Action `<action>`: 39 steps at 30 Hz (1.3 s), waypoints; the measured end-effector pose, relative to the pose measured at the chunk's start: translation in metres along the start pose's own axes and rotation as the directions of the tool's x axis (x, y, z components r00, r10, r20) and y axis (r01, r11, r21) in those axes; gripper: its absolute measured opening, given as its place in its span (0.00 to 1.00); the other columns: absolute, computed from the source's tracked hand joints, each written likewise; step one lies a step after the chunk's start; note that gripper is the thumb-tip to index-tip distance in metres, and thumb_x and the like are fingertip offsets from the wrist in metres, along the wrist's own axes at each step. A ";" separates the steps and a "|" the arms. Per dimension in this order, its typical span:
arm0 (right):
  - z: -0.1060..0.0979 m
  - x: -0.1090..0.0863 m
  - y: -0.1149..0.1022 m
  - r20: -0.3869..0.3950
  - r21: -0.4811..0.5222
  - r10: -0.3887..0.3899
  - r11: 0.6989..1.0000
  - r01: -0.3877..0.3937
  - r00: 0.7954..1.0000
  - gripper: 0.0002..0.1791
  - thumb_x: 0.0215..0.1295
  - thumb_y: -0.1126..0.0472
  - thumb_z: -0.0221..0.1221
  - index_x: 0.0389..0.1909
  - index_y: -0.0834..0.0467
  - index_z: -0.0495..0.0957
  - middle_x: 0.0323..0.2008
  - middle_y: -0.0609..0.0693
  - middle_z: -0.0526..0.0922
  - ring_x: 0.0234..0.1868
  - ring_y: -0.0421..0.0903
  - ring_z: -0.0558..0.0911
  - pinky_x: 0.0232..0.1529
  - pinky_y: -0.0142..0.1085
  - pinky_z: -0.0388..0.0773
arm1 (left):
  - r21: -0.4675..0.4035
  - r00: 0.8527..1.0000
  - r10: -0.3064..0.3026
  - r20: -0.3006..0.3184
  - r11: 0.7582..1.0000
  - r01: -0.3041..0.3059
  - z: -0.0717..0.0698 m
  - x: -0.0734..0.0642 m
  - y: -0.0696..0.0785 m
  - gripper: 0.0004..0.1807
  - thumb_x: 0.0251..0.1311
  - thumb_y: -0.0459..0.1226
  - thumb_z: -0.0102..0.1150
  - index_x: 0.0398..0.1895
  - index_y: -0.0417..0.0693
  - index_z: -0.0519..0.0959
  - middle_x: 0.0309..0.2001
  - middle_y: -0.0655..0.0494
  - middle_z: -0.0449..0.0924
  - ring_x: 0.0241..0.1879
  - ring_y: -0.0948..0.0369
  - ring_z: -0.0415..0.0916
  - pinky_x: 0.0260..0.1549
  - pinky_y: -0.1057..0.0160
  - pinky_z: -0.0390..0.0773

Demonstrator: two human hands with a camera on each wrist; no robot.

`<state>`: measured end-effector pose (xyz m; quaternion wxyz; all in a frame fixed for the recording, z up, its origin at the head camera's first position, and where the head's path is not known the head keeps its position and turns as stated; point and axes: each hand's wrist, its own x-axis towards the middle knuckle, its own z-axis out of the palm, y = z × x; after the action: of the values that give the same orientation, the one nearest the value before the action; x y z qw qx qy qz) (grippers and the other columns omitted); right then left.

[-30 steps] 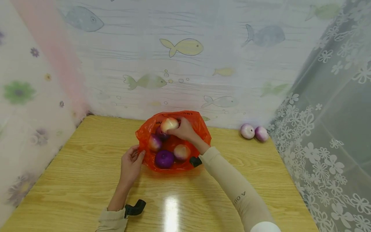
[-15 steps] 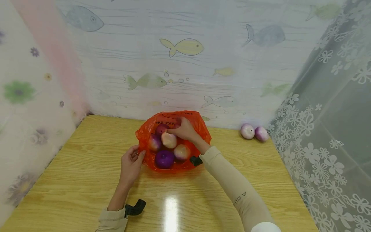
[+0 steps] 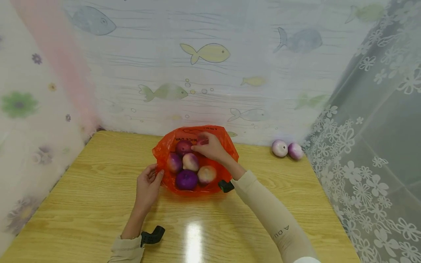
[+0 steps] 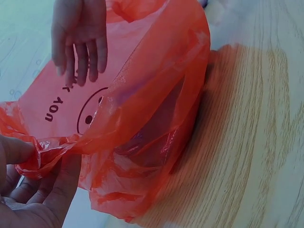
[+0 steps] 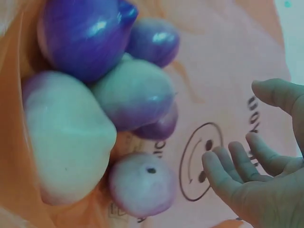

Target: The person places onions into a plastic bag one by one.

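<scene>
Head view, centre of the frame: the left hand (image 3: 148, 188) pinches the left rim of the red bag (image 3: 167, 140), presumably to keep its mouth spread, while the right hand (image 3: 212, 148) hovers at that mouth near the rear wall. Onions (image 3: 190, 162) nestle together inside, likely steadied by the bag; two further onions (image 3: 280, 148) sit side by side on the table (image 3: 98, 190) at the frame's right. Left wrist view, lower left, shows thumb and fingers crimping gathered plastic more clearly. Both wrist views reveal the right hand's fingers extended, gripping nothing, beside a smiley print (image 5: 202, 161) mostly hidden from above
</scene>
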<state>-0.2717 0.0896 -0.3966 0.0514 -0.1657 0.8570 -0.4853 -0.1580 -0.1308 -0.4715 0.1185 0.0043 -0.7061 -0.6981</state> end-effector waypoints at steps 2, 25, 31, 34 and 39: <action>-0.003 -0.007 -0.001 0.015 0.052 -0.015 0.999 0.014 1.000 0.27 0.57 0.54 0.64 0.56 0.58 0.71 0.49 0.50 0.76 0.50 0.50 0.76 0.50 0.39 0.76 | -0.001 1.000 0.001 0.003 1.000 -0.001 0.000 0.000 0.000 0.15 0.65 0.35 0.53 0.52 0.36 0.72 0.48 0.40 0.76 0.41 0.61 0.77 0.36 0.73 0.78; -0.075 -0.074 0.041 -0.513 0.305 -0.201 0.866 0.396 0.835 0.16 0.63 0.68 0.57 0.48 0.73 0.72 0.43 0.50 0.79 0.41 0.46 0.77 0.42 0.31 0.78 | 0.010 1.000 0.004 -0.004 1.000 -0.004 0.000 0.000 0.001 0.15 0.65 0.35 0.53 0.52 0.36 0.73 0.47 0.40 0.76 0.41 0.61 0.77 0.35 0.73 0.78; -0.093 -0.091 0.085 -0.586 0.286 -0.069 0.915 0.285 0.807 0.15 0.63 0.64 0.58 0.47 0.68 0.75 0.42 0.49 0.79 0.39 0.43 0.78 0.41 0.29 0.77 | 0.025 1.000 -0.006 -0.010 1.000 0.006 0.000 0.001 -0.002 0.15 0.64 0.35 0.53 0.51 0.36 0.73 0.48 0.41 0.77 0.40 0.63 0.77 0.35 0.73 0.78; -0.100 -0.100 0.107 -0.599 0.321 0.021 0.922 0.216 0.800 0.14 0.62 0.63 0.59 0.46 0.66 0.76 0.41 0.50 0.79 0.38 0.41 0.79 0.40 0.29 0.78 | 0.030 1.000 -0.013 -0.012 0.999 0.013 -0.001 0.003 -0.003 0.15 0.64 0.34 0.53 0.52 0.36 0.73 0.48 0.40 0.77 0.39 0.64 0.77 0.35 0.73 0.78; -0.113 -0.116 0.143 -0.564 0.475 0.230 0.876 0.083 0.793 0.13 0.62 0.62 0.60 0.46 0.61 0.76 0.42 0.51 0.78 0.38 0.39 0.79 0.39 0.28 0.79 | 0.024 1.000 -0.029 -0.010 0.999 0.029 -0.002 0.002 -0.005 0.15 0.64 0.33 0.53 0.52 0.37 0.73 0.49 0.40 0.76 0.39 0.63 0.77 0.34 0.73 0.78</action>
<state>-0.2246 0.2881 -0.4667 -0.1663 0.0504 0.6876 -0.7050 -0.1606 -0.1331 -0.4765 0.1117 0.0194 -0.7137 -0.6912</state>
